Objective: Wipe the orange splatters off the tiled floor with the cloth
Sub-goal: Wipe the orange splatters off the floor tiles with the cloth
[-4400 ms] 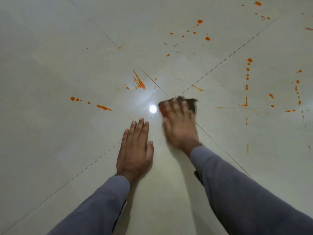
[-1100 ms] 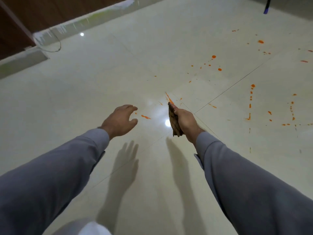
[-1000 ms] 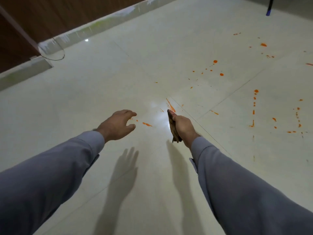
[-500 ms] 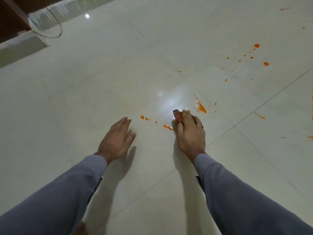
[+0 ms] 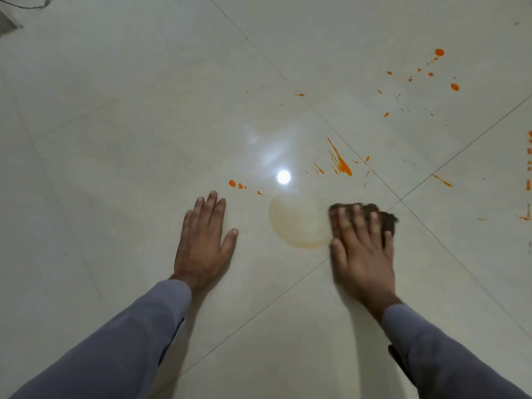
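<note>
My right hand (image 5: 361,249) presses flat on a dark brown cloth (image 5: 385,218) against the pale tiled floor (image 5: 129,133); only the cloth's far edge shows past the fingers. Left of the cloth lies a faint orange smear (image 5: 298,223). A long orange streak (image 5: 339,161) sits just beyond it, and small orange drops (image 5: 239,185) lie ahead of my left hand (image 5: 205,240). That hand rests flat on the tile, fingers spread, holding nothing. More orange spots (image 5: 431,73) dot the far right tile.
Grout lines cross at a joint (image 5: 400,199) right of the cloth. A bright light reflection (image 5: 283,177) glints on the tile. A dark cable (image 5: 28,4) curls at the top left corner. Further orange marks (image 5: 529,168) run along the right edge.
My right hand has swept the cloth rightward over the tile, leaving a pale orange smear. My left hand has settled flat on the floor. The view has tilted further down.
</note>
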